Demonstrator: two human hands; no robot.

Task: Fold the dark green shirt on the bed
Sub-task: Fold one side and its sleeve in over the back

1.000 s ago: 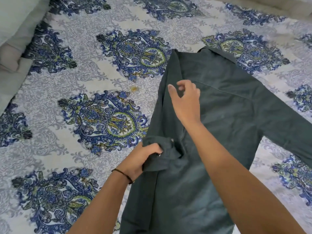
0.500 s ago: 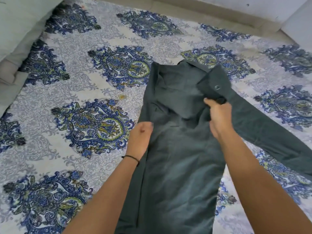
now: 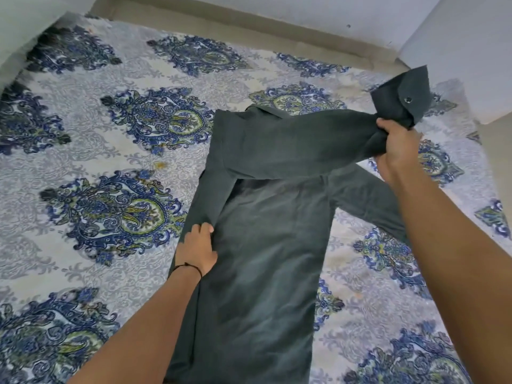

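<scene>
The dark green shirt (image 3: 263,259) lies lengthwise on the bed (image 3: 110,151), collar toward the far wall, its left side folded inward. My right hand (image 3: 396,145) grips one sleeve near the cuff (image 3: 401,98), stretching it across the upper body of the shirt to the right, lifted off the bed. The cuff with a snap button sticks up above my fist. My left hand (image 3: 198,249) presses flat on the folded left edge at mid-body. The other sleeve (image 3: 368,206) runs out to the right under my right forearm.
The patterned blue-and-white bedspread surrounds the shirt on all sides. A pale pillow (image 3: 25,31) sits at the far left corner. The bed's far edge meets a wall (image 3: 304,12), and a white surface (image 3: 471,51) stands at the far right.
My right hand has pulled the sleeve from the shirt's middle out to the right and upward. My left hand has slid down the folded left edge, and the view has tilted up toward the wall.
</scene>
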